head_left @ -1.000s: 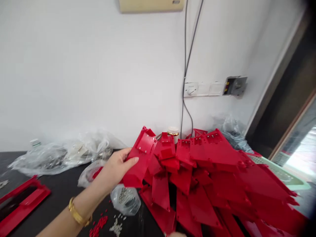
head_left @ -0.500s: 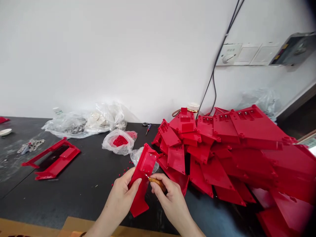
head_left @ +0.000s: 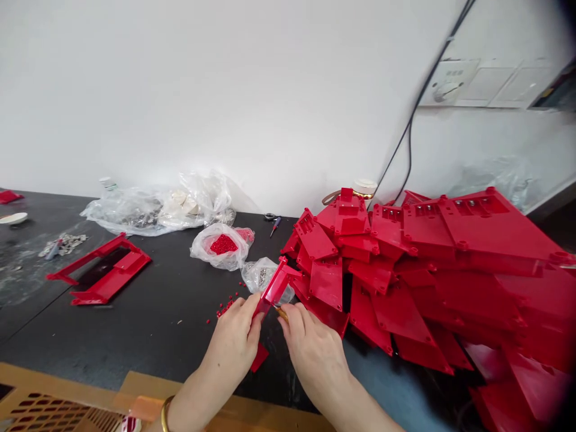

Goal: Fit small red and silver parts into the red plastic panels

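My left hand grips a long red plastic panel, thumb on one side and fingers behind. The panel is turned nearly edge-on, and its lower end shows below my fingers. Closed around a wooden-handled tool is my right hand, close against the panel's right side. Most of the handle is hidden by my fingers, and whether the tip touches the panel I cannot tell. Small red beads lie loose beside my left hand. Just behind the panel sits a clear bag with small metal pieces.
Red plastic panels are heaped at the right. An open bag of red beads, a blue-handled screwdriver and larger plastic bags stand towards the wall. A red frame lies at the left.
My left hand has tilted the panel from face-up to nearly edge-on. My right hand has rolled over with the tool, its back now upward. The view has shifted slightly.
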Action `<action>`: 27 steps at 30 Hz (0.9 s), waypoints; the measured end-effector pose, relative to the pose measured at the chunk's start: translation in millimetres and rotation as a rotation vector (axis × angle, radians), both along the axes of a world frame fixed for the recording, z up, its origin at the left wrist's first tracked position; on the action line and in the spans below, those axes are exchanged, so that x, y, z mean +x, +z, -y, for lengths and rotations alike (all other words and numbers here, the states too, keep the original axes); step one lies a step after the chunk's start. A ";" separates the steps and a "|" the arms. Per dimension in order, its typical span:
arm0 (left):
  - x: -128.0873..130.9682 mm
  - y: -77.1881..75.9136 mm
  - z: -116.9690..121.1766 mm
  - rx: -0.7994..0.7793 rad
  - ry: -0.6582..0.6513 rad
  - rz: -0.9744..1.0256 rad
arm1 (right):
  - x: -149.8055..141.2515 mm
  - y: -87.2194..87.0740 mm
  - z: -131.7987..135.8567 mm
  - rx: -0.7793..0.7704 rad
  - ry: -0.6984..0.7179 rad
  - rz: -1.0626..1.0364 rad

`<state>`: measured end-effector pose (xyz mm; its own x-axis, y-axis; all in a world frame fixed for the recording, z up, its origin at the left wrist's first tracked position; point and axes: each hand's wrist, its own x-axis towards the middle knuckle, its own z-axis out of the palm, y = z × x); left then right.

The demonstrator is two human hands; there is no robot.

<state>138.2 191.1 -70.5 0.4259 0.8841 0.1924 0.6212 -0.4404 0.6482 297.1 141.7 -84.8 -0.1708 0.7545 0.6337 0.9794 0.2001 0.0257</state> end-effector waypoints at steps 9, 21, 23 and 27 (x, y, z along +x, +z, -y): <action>5.2 7.0 6.0 0.060 0.022 -0.064 | 11.7 12.9 -4.8 -0.241 0.155 -0.067; -10.0 -1.2 15.8 0.334 -0.023 -0.113 | -3.3 7.2 -13.3 -0.744 0.306 -1.112; -27.6 -3.6 13.1 0.328 -0.001 -0.118 | -12.4 0.2 -3.7 -0.548 0.291 -0.821; -97.7 6.7 -17.8 0.315 0.445 -0.060 | -22.3 -9.1 18.9 -0.355 0.338 -0.398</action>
